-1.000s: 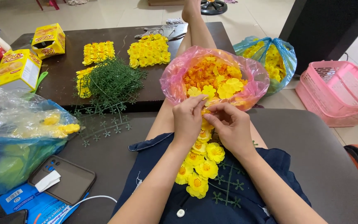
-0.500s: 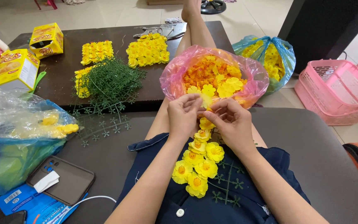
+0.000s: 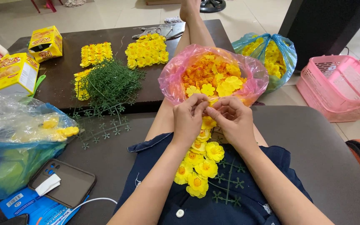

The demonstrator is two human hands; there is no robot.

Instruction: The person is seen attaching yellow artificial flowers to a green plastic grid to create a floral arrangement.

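My left hand (image 3: pixel 189 118) and my right hand (image 3: pixel 233 121) meet over my lap, fingertips pinched together on a small yellow flower piece at the top of a green plastic grid (image 3: pixel 228 180). A cluster of yellow fabric flowers (image 3: pixel 200 164) is fixed along that grid on my dark blue clothing. Just beyond my hands sits a pink plastic bag (image 3: pixel 176 83) full of loose orange and yellow petals, resting on my legs.
The dark low table (image 3: pixel 63 75) holds finished yellow flower mats (image 3: pixel 147 50), a pile of green grids (image 3: pixel 110 83) and yellow boxes (image 3: pixel 15 73). A blue bag of flowers (image 3: pixel 271 56) and a pink basket (image 3: pixel 338 87) stand at right. A phone (image 3: pixel 63 183) and another blue bag (image 3: pixel 13 141) lie at left.
Both hands have lifted slightly toward the pink bag and closed together on a flower piece. The flower strip on my lap has barely shifted.
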